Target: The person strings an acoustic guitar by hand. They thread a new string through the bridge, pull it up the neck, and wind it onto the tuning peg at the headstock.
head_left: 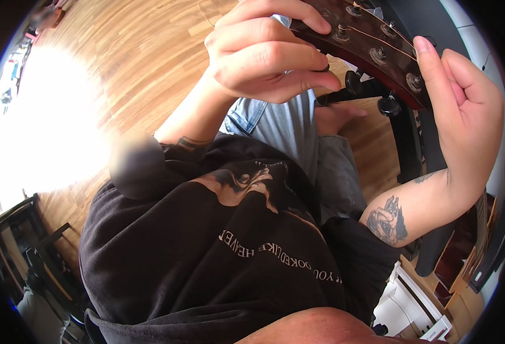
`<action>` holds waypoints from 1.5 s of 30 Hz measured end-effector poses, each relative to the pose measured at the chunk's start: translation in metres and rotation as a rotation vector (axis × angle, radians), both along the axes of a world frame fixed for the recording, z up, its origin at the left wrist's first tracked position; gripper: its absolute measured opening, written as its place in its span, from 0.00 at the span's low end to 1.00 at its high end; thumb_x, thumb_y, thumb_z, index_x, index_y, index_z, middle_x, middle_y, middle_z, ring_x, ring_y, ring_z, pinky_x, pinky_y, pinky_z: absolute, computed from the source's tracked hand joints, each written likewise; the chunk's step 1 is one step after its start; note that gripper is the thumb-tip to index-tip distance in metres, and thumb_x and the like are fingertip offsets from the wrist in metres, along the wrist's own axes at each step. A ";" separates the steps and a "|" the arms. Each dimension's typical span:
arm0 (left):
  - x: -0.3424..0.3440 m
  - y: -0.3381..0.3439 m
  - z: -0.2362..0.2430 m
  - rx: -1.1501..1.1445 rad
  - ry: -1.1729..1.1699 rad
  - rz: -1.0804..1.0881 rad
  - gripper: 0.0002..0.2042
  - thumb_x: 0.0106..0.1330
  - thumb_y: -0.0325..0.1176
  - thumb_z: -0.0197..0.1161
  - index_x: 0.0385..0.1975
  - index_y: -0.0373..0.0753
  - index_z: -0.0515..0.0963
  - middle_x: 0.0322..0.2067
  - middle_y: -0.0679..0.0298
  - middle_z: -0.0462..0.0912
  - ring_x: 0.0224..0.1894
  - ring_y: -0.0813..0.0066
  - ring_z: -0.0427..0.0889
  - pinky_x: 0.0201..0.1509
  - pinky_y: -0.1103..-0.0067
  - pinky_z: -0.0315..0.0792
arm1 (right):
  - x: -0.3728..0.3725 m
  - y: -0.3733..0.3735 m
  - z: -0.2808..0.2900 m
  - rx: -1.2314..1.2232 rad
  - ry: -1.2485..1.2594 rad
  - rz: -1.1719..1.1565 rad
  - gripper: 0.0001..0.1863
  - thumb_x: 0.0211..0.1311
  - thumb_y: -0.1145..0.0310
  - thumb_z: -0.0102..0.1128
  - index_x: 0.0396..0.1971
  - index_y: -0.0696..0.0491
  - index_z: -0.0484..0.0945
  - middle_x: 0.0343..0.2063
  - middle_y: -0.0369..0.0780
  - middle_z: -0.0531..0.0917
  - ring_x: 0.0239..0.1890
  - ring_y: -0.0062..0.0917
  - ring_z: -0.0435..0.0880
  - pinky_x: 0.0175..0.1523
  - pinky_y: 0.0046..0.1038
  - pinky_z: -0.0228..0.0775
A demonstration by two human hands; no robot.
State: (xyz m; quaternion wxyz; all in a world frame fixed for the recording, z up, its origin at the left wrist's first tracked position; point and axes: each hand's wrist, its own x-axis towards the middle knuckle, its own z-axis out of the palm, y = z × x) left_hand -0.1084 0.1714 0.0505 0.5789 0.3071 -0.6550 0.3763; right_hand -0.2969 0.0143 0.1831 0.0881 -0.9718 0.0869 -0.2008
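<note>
A dark reddish-brown guitar headstock point(394, 67) slants across the upper right, with several metal tuning posts and copper-coloured strings point(377, 39) on its face. At its near-left edge my left hand point(266, 57) is closed, thumb and fingers pinching a small black tuning peg point(322, 68), mostly hidden by the fingertips. Two more black tuning pegs point(389, 106) stick out from the same edge. My right hand point(467, 100) is on the other end of the headstock, fingers curled. Strings run to its raised thumb and vanish there, apparently held against the curled finger.
Below the hands are my jeans point(281, 117) and a bare foot point(339, 116) on the wooden floor point(149, 51). A black stand or frame point(407, 137) rises behind the headstock. White equipment point(410, 304) stands at lower right, dark furniture point(34, 246) at lower left.
</note>
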 end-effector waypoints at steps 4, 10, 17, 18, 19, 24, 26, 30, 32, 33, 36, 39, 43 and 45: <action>-0.005 -0.025 -0.009 -0.254 0.011 0.073 0.15 0.46 0.23 0.82 0.32 0.41 0.83 0.26 0.71 0.77 0.33 0.61 0.84 0.31 0.73 0.78 | 0.000 0.000 -0.001 -0.051 0.013 0.017 0.24 0.73 0.69 0.65 0.17 0.55 0.63 0.18 0.29 0.53 0.22 0.13 0.49 0.27 0.24 0.40; -0.022 -0.006 -0.018 0.080 0.150 0.273 0.10 0.59 0.23 0.73 0.37 0.39 0.81 0.30 0.64 0.79 0.34 0.63 0.83 0.34 0.69 0.78 | -0.001 -0.001 -0.002 0.022 0.006 -0.005 0.24 0.73 0.69 0.65 0.17 0.56 0.64 0.18 0.28 0.54 0.22 0.13 0.49 0.26 0.23 0.41; -0.003 -0.029 -0.026 -0.227 0.027 -0.146 0.22 0.59 0.25 0.78 0.47 0.33 0.72 0.43 0.51 0.83 0.41 0.54 0.87 0.44 0.66 0.85 | 0.003 0.004 -0.004 0.078 -0.024 0.006 0.23 0.72 0.69 0.66 0.17 0.56 0.65 0.17 0.28 0.54 0.21 0.12 0.49 0.25 0.23 0.41; 0.002 -0.022 -0.024 -0.135 -0.040 -0.071 0.23 0.58 0.26 0.79 0.49 0.33 0.72 0.42 0.52 0.83 0.43 0.52 0.87 0.46 0.65 0.84 | 0.003 0.004 -0.004 0.072 -0.027 0.013 0.23 0.71 0.69 0.66 0.17 0.56 0.65 0.17 0.28 0.54 0.21 0.13 0.49 0.25 0.23 0.41; 0.010 -0.010 -0.024 -0.044 -0.105 -0.005 0.25 0.58 0.28 0.80 0.51 0.34 0.73 0.40 0.53 0.84 0.44 0.51 0.87 0.48 0.63 0.84 | 0.002 0.004 -0.005 0.065 -0.032 0.009 0.23 0.71 0.70 0.66 0.17 0.56 0.65 0.17 0.28 0.54 0.21 0.13 0.49 0.25 0.23 0.40; 0.013 -0.010 -0.025 0.032 -0.087 -0.016 0.26 0.55 0.34 0.82 0.50 0.36 0.75 0.33 0.60 0.84 0.47 0.52 0.87 0.50 0.60 0.82 | 0.001 0.004 -0.001 0.024 -0.008 -0.013 0.24 0.71 0.70 0.66 0.17 0.56 0.64 0.17 0.28 0.53 0.21 0.13 0.48 0.25 0.24 0.39; 0.009 -0.012 -0.022 -0.003 -0.077 0.048 0.21 0.56 0.30 0.80 0.47 0.39 0.77 0.27 0.64 0.80 0.46 0.55 0.86 0.49 0.62 0.82 | 0.000 0.006 0.000 0.030 -0.006 -0.029 0.25 0.71 0.70 0.66 0.16 0.55 0.63 0.17 0.29 0.53 0.21 0.13 0.48 0.25 0.24 0.39; -0.012 -0.007 -0.022 0.034 -0.060 0.348 0.16 0.57 0.20 0.74 0.43 0.43 0.78 0.18 0.71 0.70 0.42 0.59 0.84 0.46 0.64 0.81 | 0.005 0.009 -0.001 -0.014 -0.049 0.064 0.25 0.71 0.70 0.66 0.16 0.55 0.62 0.17 0.29 0.53 0.21 0.13 0.48 0.25 0.24 0.39; -0.016 -0.009 -0.025 0.027 0.007 0.338 0.15 0.55 0.17 0.69 0.41 0.43 0.81 0.17 0.72 0.69 0.42 0.59 0.83 0.45 0.64 0.81 | 0.005 0.010 -0.002 -0.015 -0.052 0.073 0.25 0.71 0.70 0.66 0.16 0.55 0.62 0.17 0.29 0.52 0.21 0.13 0.48 0.26 0.25 0.39; -0.017 -0.007 -0.026 0.050 0.036 0.324 0.14 0.56 0.18 0.70 0.40 0.43 0.82 0.17 0.71 0.70 0.42 0.59 0.83 0.45 0.65 0.80 | 0.006 0.010 -0.003 -0.015 -0.053 0.078 0.25 0.71 0.70 0.66 0.16 0.55 0.62 0.17 0.29 0.52 0.21 0.13 0.48 0.26 0.25 0.39; -0.007 -0.009 -0.018 0.102 0.007 0.150 0.10 0.56 0.21 0.74 0.37 0.39 0.85 0.19 0.69 0.73 0.44 0.57 0.84 0.45 0.65 0.81 | -0.001 0.008 0.001 -0.023 -0.054 0.038 0.25 0.71 0.70 0.66 0.16 0.55 0.62 0.17 0.29 0.53 0.21 0.13 0.48 0.26 0.25 0.39; 0.016 0.005 -0.011 0.118 -0.160 0.116 0.14 0.53 0.33 0.81 0.35 0.33 0.86 0.24 0.65 0.76 0.44 0.56 0.86 0.42 0.66 0.84 | 0.004 0.007 -0.002 0.001 -0.023 0.025 0.25 0.71 0.70 0.66 0.16 0.55 0.63 0.17 0.29 0.52 0.21 0.14 0.48 0.25 0.25 0.39; 0.016 -0.005 -0.016 0.034 -0.107 0.069 0.20 0.48 0.41 0.83 0.27 0.32 0.81 0.27 0.64 0.74 0.42 0.58 0.86 0.41 0.68 0.85 | 0.003 0.006 -0.001 0.009 -0.006 -0.013 0.24 0.71 0.70 0.66 0.16 0.56 0.63 0.17 0.29 0.53 0.21 0.14 0.48 0.25 0.25 0.39; 0.012 -0.009 -0.018 0.011 -0.069 0.085 0.19 0.51 0.36 0.83 0.24 0.33 0.77 0.27 0.64 0.73 0.41 0.57 0.86 0.39 0.67 0.85 | 0.002 0.007 0.001 0.017 0.019 -0.026 0.24 0.72 0.70 0.66 0.16 0.56 0.64 0.17 0.29 0.53 0.21 0.14 0.48 0.25 0.25 0.39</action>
